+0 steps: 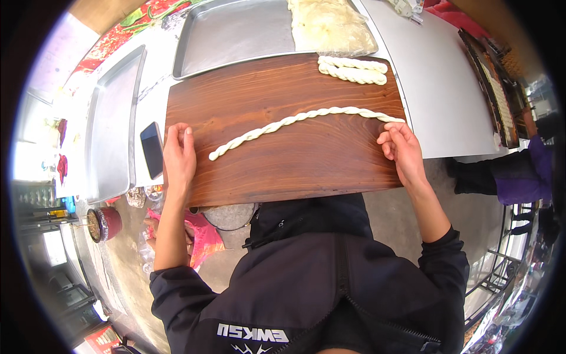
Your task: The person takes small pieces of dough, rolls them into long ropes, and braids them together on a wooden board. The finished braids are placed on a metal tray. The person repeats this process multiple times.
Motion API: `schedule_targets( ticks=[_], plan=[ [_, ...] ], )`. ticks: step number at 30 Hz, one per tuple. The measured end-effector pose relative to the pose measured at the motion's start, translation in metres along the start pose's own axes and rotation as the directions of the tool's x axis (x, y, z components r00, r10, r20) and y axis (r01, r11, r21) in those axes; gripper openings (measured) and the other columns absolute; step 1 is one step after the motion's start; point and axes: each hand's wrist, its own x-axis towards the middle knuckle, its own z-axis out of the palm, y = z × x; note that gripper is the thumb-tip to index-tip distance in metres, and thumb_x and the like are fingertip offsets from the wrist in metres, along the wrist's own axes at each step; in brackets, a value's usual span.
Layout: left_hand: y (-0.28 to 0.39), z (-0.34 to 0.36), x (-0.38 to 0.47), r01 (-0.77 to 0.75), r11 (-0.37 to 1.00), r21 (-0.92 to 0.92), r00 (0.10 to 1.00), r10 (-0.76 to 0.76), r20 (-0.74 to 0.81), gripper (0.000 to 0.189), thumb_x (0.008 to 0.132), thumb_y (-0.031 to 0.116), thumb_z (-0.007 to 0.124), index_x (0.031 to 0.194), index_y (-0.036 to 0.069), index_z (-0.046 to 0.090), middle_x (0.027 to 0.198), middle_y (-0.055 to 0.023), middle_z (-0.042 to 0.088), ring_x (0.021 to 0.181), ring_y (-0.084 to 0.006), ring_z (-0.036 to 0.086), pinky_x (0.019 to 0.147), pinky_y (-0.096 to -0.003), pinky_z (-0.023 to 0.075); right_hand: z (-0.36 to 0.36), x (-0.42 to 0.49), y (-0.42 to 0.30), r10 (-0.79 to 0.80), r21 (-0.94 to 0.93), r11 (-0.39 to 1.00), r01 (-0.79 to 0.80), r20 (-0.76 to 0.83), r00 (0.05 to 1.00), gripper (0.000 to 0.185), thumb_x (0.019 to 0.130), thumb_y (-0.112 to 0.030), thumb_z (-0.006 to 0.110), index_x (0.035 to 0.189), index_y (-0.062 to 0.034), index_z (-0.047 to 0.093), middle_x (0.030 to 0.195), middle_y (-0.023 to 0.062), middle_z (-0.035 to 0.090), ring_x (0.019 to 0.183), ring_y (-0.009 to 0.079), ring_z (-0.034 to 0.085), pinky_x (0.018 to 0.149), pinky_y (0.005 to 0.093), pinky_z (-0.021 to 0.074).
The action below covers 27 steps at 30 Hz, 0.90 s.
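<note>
A long twisted rope of pale dough (pixel 305 116) lies in a shallow arc across the brown wooden board (pixel 283 172). My left hand (pixel 180 155) is at the board's left edge, empty, a short way left of the dough's rounded end. My right hand (pixel 403 148) is at the board's right edge with loosely curled fingers. Its fingertips are right by the other dough end; whether they touch it I cannot tell. Braided dough pieces (pixel 353 71) lie side by side at the board's far right corner.
Behind the board, a metal tray (pixel 239 37) holds a plastic-covered slab of dough (pixel 331 26). Another metal tray (pixel 112 132) and a phone (pixel 151 150) are at the left. White tabletop (pixel 437 79) extends right. A person in purple (pixel 522 170) is beyond it. A plant pot (pixel 106 224) stands at lower left.
</note>
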Motion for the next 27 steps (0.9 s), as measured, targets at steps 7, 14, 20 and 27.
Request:
schedule_targets(
  ticks=[7,14,20,27],
  plan=[
    [0.044,0.028,-0.103,-0.568,0.816,0.109,0.817,0.544,0.191,0.048,0.090,0.011,0.069,0.133,-0.002,0.052,0.142,-0.0291,0.049,0.135,-0.0480,0.045,0.112,-0.0530,0.0370,0.126,0.010,0.021,-0.492,-0.267,0.510,0.817,0.689,0.532,0.035,0.097,-0.016,0.063,0.128,-0.0034,0.054,0.123,0.0133,0.063,0.116,0.0299,0.059,0.100,0.0413,0.0474],
    [0.002,-0.003,-0.070,-0.339,0.890,-0.304,0.872,0.418,0.253,0.014,0.094,-0.001,0.065,0.108,-0.002,0.064,0.098,-0.0137,0.070,0.086,-0.0250,0.068,0.076,-0.0330,0.0546,0.167,-0.008,0.016,-0.157,-0.290,0.546,0.786,0.886,0.436,0.035,0.097,-0.023,0.063,0.129,-0.0098,0.059,0.108,0.0140,0.064,0.102,0.0372,0.062,0.092,0.0494,0.0484],
    [-0.011,-0.013,0.040,0.007,0.984,-0.177,0.997,-0.021,-0.074,0.016,0.098,0.005,0.062,0.108,0.000,0.072,0.090,-0.0139,0.073,0.079,-0.0190,0.068,0.077,-0.0297,0.0548,0.096,0.037,0.007,-0.406,-0.571,0.426,0.702,0.573,0.712,0.021,0.098,-0.018,0.061,0.117,-0.0123,0.067,0.092,0.0124,0.059,0.086,0.0352,0.062,0.073,0.0447,0.0506],
    [-0.037,0.004,-0.006,-0.219,0.895,0.389,0.969,0.153,0.194,0.019,0.096,0.018,0.065,0.100,-0.001,0.065,0.105,-0.0191,0.067,0.095,-0.0390,0.064,0.079,-0.0463,0.0512,0.078,0.031,0.003,-0.341,-0.661,0.306,0.685,0.596,0.727,0.022,0.094,-0.017,0.067,0.115,-0.0119,0.069,0.086,0.0085,0.054,0.080,0.0283,0.058,0.073,0.0418,0.0485]
  ],
)
